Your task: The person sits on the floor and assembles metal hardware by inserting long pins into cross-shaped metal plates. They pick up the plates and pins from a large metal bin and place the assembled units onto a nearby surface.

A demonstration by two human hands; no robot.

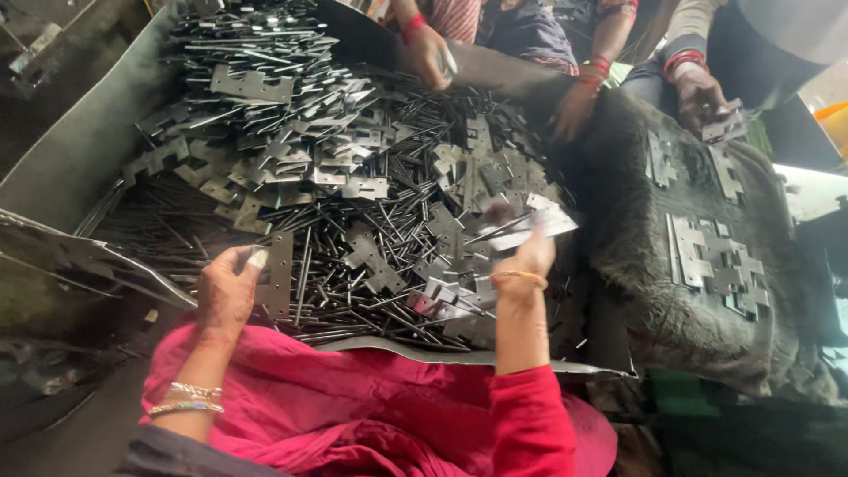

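My left hand (228, 287) grips a flat notched metal plate (277, 276) at the near left of a big heap of metal plates and thin rods (353, 177). My right hand (526, 256) is raised over the heap's right side and holds a few metal plates (530, 225) fanned out and blurred. Bangles circle both my wrists, and red cloth covers my lap below.
The heap lies in a sheet-metal tray (79, 132). A dark sack (636, 238) to the right bears finished plates (720, 261). Other people's hands (427, 53), (702, 93) work at the far side. A metal edge (88, 256) juts in at left.
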